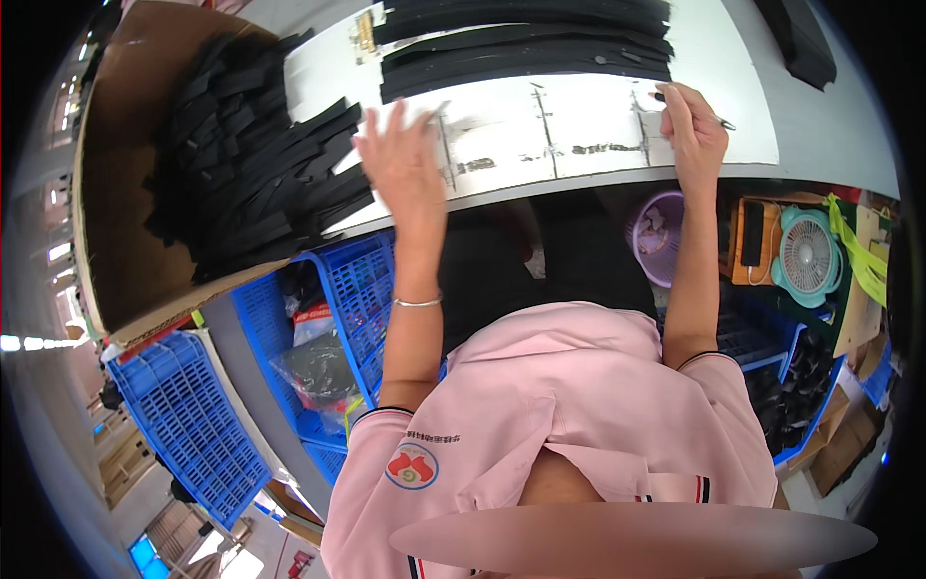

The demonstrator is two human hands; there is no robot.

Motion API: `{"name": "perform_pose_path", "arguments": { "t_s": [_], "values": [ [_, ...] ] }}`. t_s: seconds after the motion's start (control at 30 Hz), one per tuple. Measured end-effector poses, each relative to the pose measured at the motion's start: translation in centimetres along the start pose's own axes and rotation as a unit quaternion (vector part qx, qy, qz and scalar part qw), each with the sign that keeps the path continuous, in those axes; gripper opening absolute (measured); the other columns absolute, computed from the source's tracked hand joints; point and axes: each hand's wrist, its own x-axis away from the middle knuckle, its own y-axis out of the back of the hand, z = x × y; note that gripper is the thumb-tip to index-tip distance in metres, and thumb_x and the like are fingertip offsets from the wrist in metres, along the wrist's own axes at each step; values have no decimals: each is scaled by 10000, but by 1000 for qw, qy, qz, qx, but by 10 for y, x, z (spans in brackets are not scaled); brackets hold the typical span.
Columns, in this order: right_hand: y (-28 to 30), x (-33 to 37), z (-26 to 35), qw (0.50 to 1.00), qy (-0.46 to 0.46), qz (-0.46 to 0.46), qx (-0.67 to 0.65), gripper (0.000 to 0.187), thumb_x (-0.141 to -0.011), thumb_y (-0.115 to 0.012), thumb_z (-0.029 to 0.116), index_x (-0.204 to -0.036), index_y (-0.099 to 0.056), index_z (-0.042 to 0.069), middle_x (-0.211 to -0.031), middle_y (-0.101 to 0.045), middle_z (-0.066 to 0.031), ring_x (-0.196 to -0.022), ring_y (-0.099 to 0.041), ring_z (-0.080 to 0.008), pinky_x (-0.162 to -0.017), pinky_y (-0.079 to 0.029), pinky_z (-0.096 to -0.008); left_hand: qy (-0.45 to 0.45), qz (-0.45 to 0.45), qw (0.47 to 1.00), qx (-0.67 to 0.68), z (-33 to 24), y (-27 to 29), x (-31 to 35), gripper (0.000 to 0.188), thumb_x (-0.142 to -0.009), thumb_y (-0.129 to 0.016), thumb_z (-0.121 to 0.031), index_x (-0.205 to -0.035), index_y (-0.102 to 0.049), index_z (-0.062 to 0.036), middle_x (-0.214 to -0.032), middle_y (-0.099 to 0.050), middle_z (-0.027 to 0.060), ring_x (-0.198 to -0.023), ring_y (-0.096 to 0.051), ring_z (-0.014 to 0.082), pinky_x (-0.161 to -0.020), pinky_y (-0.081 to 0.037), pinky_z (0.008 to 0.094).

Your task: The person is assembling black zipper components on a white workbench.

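Note:
My left hand hovers over the left part of a white marked board, fingers spread and slightly blurred, holding nothing. Just left of it lie the ends of a heap of black strips, spilling out of a cardboard box. At the board's right side, my right hand is closed round a slim pen; its dark end pokes out past the fingers, and the palm hides its middle. Beyond both hands, long black strips lie in rows across the board. Dark lines and handwriting mark the board's near part.
A black object rests at the table's far right. Below the table's edge are a purple basket, a teal fan and a blue crate. Another blue crate stands at the left.

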Motion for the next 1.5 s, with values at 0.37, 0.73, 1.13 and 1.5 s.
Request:
{"name": "perform_pose_path", "arguments": {
  "t_s": [0.37,0.73,1.13,1.5],
  "values": [
    [-27,55,22,941,231,68,238,327,-909,-737,69,-1236,-714,80,-1149,-759,-80,-1097,-713,-219,-951,-510,-383,-117,158,974,115,-107,-49,9,475,-986,-660,-217,-1422,-590,-42,-1529,-495,189,-1500,-344,399,-1237,-159,587],
    [40,43,-9,883,250,27,397,361,-950,-704,109,-1311,-685,95,-1327,-698,-29,-1289,-591,-251,-1142,-389,-456,-68,158,984,53,-66,-10,39,659,-964,-693,-325,-1487,-488,20,-1565,-447,207,-1512,-314,414,-1225,-120,634],
    [33,43,-5,905,227,9,359,312,-954,-688,63,-1264,-716,83,-1284,-705,-72,-1210,-620,-255,-1077,-429,-382,27,134,991,3,-13,28,55,677,-956,-697,-424,-1508,-508,-82,-1599,-423,173,-1532,-294,384,-1194,-14,695],
    [-102,48,86,982,-10,187,6,169,-996,-669,107,-1109,-750,11,-986,-761,-63,-901,-675,-125,-813,-532,-266,42,114,992,20,-11,25,56,661,-943,-713,-425,-1504,-525,-133,-1607,-439,130,-1540,-301,350,-1208,-13,664]
  ]
}}
